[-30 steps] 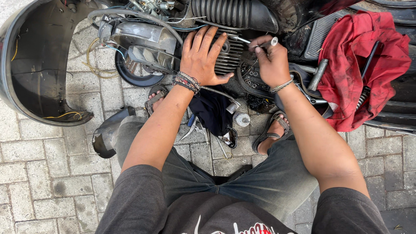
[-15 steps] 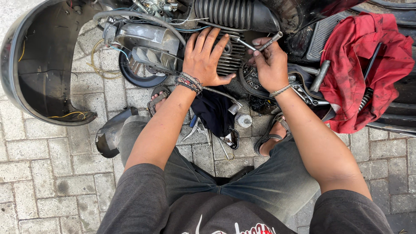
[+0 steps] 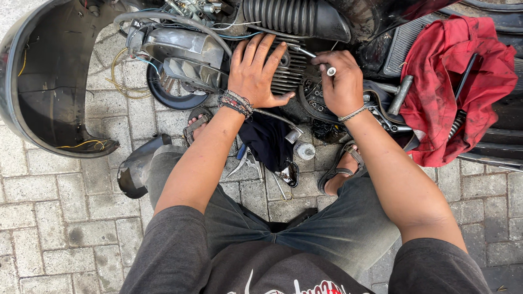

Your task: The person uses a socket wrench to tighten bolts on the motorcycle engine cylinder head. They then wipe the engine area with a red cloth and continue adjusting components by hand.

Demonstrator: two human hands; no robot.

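Observation:
My left hand [image 3: 255, 73] lies flat with spread fingers on the finned engine cylinder [image 3: 289, 68] of a scooter lying on its side. My right hand [image 3: 340, 81] is closed around a metal wrench [image 3: 313, 57] whose shaft points left onto the engine beside the cylinder. Beaded bracelets circle my left wrist and a thin metal one the right. A black ribbed rubber hose [image 3: 286, 16] runs just above both hands. I squat over the work with sandalled feet on the paving.
A red rag [image 3: 452, 87] drapes the scooter at right. A black body panel [image 3: 49, 81] lies at left and a small black cover [image 3: 136, 169] near my knee. Pliers [image 3: 245, 160], a dark cloth [image 3: 267, 139] and small parts sit between my feet on grey paving bricks.
My right hand has turned the wrench: its shaft pointed up-right before and now points left toward the cylinder. My left hand stays pressed on the fins.

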